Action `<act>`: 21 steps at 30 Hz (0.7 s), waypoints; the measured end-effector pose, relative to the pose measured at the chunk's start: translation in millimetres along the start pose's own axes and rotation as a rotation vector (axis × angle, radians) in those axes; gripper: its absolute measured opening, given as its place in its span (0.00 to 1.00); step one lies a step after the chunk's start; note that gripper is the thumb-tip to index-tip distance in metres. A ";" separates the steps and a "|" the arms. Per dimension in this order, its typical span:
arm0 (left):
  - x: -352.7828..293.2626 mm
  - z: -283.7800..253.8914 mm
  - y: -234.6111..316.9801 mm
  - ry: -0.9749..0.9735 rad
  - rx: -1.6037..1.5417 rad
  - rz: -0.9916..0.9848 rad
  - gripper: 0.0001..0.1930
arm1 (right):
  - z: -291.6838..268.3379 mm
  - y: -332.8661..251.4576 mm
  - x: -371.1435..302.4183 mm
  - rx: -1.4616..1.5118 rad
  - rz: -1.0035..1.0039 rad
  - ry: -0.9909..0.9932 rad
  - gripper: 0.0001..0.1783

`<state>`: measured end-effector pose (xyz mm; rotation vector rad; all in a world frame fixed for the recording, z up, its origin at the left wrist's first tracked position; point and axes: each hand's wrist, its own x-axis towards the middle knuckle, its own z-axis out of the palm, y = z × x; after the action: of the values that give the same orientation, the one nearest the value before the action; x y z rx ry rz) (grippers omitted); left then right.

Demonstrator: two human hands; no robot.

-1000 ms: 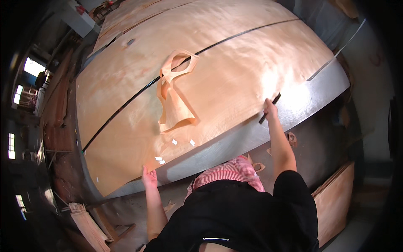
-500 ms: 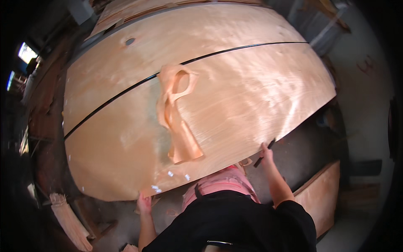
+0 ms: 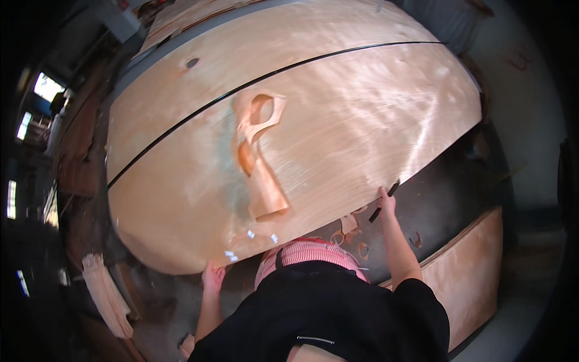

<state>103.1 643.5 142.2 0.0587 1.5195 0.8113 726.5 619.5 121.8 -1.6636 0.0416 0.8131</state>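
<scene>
A broad, thin wood veneer sheet point(image 3: 338, 127) spreads out before me. At its near left edge my left hand point(image 3: 213, 277) is closed, fingers curled on the rim. Farther right, my right hand point(image 3: 387, 204) grips a slim black tool point(image 3: 383, 201) and touches the same edge; the tool's kind is not clear. On top of the sheet lies a twisted veneer offcut point(image 3: 267, 193), with a large hole near its far end. Small white stickers point(image 3: 251, 233) dot the sheet near my left hand.
A black line point(image 3: 289, 67) crosses the wood surface beyond the offcut. More veneer sheets point(image 3: 476, 274) lean low at my right. Veneer scraps point(image 3: 348, 223) litter the dark floor. A bundle of pale strips point(image 3: 107, 295) stands at lower left. Stacked sheets point(image 3: 187, 21) lie at the far end.
My view has shifted a little, and the sheet's near edge and both hands appear higher in it. The offcut's far end, earlier overlapping the black line, now lies just nearer than it.
</scene>
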 end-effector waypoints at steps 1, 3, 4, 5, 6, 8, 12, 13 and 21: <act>-11.0 -4.3 12.6 -0.105 0.178 -0.127 0.24 | -4.9 2.2 -2.6 0.024 0.031 -0.053 0.14; -36.6 12.5 45.6 -0.278 0.529 -0.344 0.31 | -2.0 -0.4 -19.6 -0.183 0.119 -0.114 0.14; -40.5 17.3 51.5 -0.300 0.653 -0.324 0.30 | 1.4 -2.9 -36.8 -0.404 0.145 -0.153 0.14; -42.0 23.6 55.7 -0.324 0.778 -0.308 0.30 | 1.5 -3.8 -50.8 -0.628 0.168 -0.185 0.13; -35.7 36.7 64.7 -0.385 0.717 -0.251 0.29 | 1.1 9.3 -52.9 -0.659 0.119 -0.263 0.13; -19.2 57.1 80.3 -0.492 0.578 -0.138 0.28 | 42.4 -1.6 -89.2 -0.588 0.073 -0.459 0.18; 26.5 122.6 128.2 -0.442 0.383 0.098 0.24 | 154.8 -16.4 -133.0 -0.507 -0.057 -0.646 0.24; 40.0 134.4 138.6 -0.441 0.370 0.120 0.23 | 182.1 -18.0 -140.0 -0.624 -0.097 -0.669 0.26; 144.9 200.0 227.7 -0.403 0.497 0.366 0.17 | 322.3 68.0 -118.0 -0.848 -0.392 -0.713 0.15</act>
<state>161.2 974.1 155.8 0.8393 1.3031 0.6363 451.8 836.1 115.9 -1.9350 -1.2318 1.1489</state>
